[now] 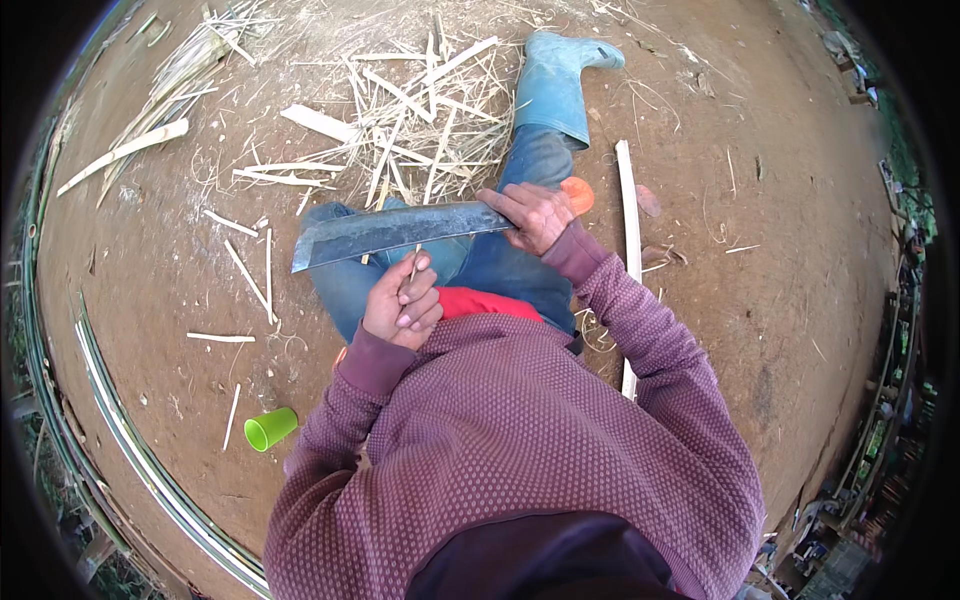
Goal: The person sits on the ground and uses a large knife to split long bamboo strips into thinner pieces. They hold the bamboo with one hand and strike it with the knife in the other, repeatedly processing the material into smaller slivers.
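A machete [400,232] with a broad dark blade and an orange handle lies crosswise above my lap, its tip toward the left. My right hand [535,215] is closed round it where the handle meets the blade. Just below the blade's lower edge, my left hand [403,302] pinches a thin bamboo sliver [416,258], whose upper end reaches up to that edge. Most of the sliver is hidden in my fingers. Under the machete are my legs in blue jeans, one ending in a light blue rubber boot [555,90].
Split bamboo strips and shavings [420,120] lie heaped on the dirt floor ahead, with another bundle [185,80] at the far left. A green cup [270,429] rests on its side at left. One long pale strip [629,215] lies at right; long poles [130,440] line the left edge.
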The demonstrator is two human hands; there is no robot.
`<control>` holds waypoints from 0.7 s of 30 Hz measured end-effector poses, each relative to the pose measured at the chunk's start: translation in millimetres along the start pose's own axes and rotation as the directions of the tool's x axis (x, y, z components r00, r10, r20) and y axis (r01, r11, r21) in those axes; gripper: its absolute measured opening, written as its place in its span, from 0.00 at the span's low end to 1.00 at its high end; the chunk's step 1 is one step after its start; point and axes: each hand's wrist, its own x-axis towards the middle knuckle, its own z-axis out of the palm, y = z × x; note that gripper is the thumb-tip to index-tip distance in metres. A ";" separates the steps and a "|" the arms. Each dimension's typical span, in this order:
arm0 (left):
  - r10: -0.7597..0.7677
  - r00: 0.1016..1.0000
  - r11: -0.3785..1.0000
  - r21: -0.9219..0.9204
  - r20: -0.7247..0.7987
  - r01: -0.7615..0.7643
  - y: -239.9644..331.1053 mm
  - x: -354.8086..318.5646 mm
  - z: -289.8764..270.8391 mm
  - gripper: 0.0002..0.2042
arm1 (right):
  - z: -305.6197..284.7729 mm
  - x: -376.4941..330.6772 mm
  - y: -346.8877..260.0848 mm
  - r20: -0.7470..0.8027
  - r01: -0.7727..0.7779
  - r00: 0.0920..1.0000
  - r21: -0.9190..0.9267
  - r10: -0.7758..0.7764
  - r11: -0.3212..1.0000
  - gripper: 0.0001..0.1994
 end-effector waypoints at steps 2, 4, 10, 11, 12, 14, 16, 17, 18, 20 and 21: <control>0.010 1.000 1.000 -0.022 -0.011 -0.010 -0.8 -3.0 2.6 0.09 | 8.8 -0.4 9.6 -0.053 -0.065 0.996 0.011 0.065 0.998 0.22; 0.021 1.000 0.999 -0.031 -0.021 -0.021 -0.3 -4.6 4.4 0.09 | 15.2 4.9 26.4 -0.162 -0.112 0.980 0.030 0.115 0.993 0.22; 0.024 1.000 0.999 -0.024 -0.014 -0.025 -3.1 -6.3 10.7 0.09 | 2.0 7.5 20.9 -0.138 -0.016 0.990 -0.048 0.009 0.999 0.23; 0.025 1.000 0.999 -0.032 -0.003 -0.025 -4.1 -6.8 11.3 0.10 | 1.5 9.4 20.3 -0.141 0.014 0.990 -0.057 -0.022 0.998 0.23; 0.026 1.000 0.999 -0.041 0.008 -0.026 -5.1 -7.1 11.5 0.10 | 2.2 5.9 17.7 -0.119 -0.058 0.992 -0.077 0.049 0.995 0.22; 0.034 0.999 0.998 -0.054 -0.010 -0.035 -3.7 -5.0 11.6 0.10 | 10.6 9.9 37.9 -0.136 -0.210 0.971 -0.094 0.197 0.973 0.23; 0.029 0.999 0.999 -0.034 -0.043 -0.030 -3.3 -3.3 9.9 0.09 | 11.0 8.0 48.0 -0.136 -0.293 0.949 -0.062 0.283 0.954 0.23; 0.024 0.999 0.999 -0.031 -0.025 -0.025 -2.0 -1.7 9.5 0.09 | 9.9 9.8 47.8 -0.121 -0.233 0.967 -0.069 0.223 0.970 0.23; 0.018 1.000 0.999 -0.028 -0.006 -0.019 -0.6 -0.3 9.9 0.09 | 8.0 8.7 44.7 -0.107 -0.171 0.981 -0.077 0.163 0.982 0.22; -0.020 1.000 0.999 -0.041 -0.004 0.020 -3.5 0.5 6.4 0.09 | -2.5 6.5 28.9 -0.008 -0.097 0.995 -0.106 0.097 0.990 0.21; -0.023 1.000 0.999 -0.044 -0.002 0.023 -2.6 3.3 4.4 0.09 | 0.8 9.4 31.0 -0.012 -0.147 0.989 -0.095 0.147 0.985 0.20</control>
